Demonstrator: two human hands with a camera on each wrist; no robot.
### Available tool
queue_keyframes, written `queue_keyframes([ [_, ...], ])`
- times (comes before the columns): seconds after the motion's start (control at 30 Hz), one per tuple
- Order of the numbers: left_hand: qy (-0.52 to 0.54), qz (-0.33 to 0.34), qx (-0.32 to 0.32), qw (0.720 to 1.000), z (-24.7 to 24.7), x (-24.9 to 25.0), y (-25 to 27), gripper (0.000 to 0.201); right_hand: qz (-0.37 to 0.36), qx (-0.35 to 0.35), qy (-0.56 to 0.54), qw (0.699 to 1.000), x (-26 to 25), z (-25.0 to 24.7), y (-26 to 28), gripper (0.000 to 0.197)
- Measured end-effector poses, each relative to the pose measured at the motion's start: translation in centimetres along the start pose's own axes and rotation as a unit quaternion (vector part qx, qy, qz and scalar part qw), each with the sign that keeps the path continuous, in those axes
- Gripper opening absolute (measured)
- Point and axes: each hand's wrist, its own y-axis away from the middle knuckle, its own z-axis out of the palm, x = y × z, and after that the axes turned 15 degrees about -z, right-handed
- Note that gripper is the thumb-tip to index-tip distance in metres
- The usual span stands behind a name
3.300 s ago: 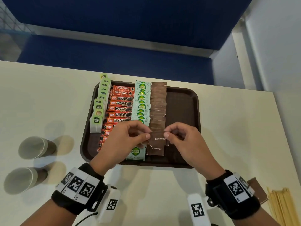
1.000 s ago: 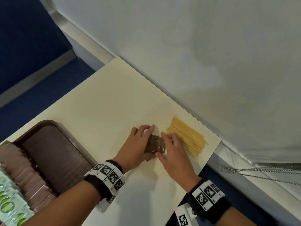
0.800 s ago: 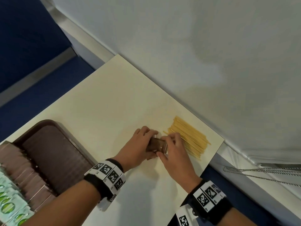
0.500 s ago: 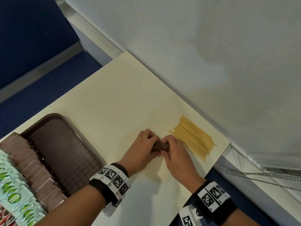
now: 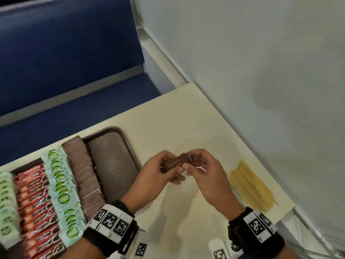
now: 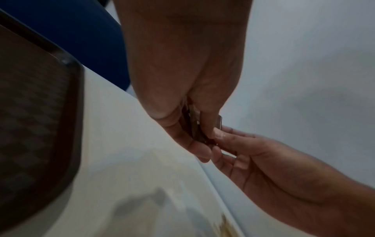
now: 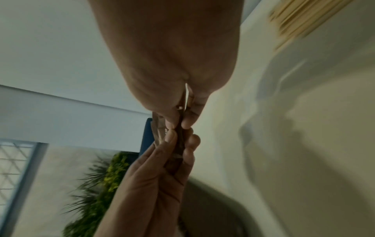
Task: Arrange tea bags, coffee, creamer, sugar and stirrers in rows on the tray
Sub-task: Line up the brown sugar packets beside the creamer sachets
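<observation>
**Now: both hands hold the sugar stack above the table, tray to the left**

Nearest the camera, the left hand (image 5: 158, 172) and the right hand (image 5: 203, 171) meet above the cream table top (image 5: 186, 118), each pinching one end of a small stack of brown paper sugar sachets (image 5: 176, 161). Thumbs lie on top and fingers curl beneath, as the wrist views confirm (image 6: 194, 128) (image 7: 179, 144). The stack's long axis runs across from hand to hand, its right end tilted a little higher.

Just beyond and left of the hands lies the dark brown plastic tray (image 5: 113, 161). Its row of brown sugar sachets (image 5: 84, 174) stands next to a bare strip of tray floor, which is the side closest to the held stack. The left hand is the nearer one to that row. I judge the stack should travel leftward and turn so its sachets sit square with the row.

Farther left sit the rows of green-and-white creamer packets (image 5: 61, 191), red coffee sticks (image 5: 35, 202) and pale green tea bags (image 5: 6, 202). To the right of the hands, near the table edge, the pale wooden stirrers (image 5: 250, 186) wait, not yet on the tray.
</observation>
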Motion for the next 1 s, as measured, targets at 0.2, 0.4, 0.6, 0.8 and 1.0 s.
queue_keyframes([
  [0.2,0.052,0.037,0.07,0.995,-7.6,1.5,5.3,0.025,-0.067,-0.134,-0.003,0.989,-5.3,6.9,-3.6,0.021],
  [0.4,0.13,0.058,0.149,0.979,-13.2,-0.1,11.0,0.022,-0.094,-0.215,0.016,0.972,-8.8,13.6,-3.5,0.033],
  [0.6,0.228,0.063,0.208,0.949,-15.4,-3.3,14.2,0.029,-0.108,-0.255,0.034,0.96,-9.0,18.4,-1.4,0.031],
  [0.8,0.179,0.043,0.288,0.94,-16.5,-5.8,15.6,0.02,-0.042,-0.3,0.023,0.953,-8.5,20.3,-0.1,0.018],
  [1.0,0.209,0.036,0.318,0.924,-17.7,-7.6,16.2,0.016,-0.067,-0.354,0.098,0.928,-8.7,21.3,-2.2,0.002],
])
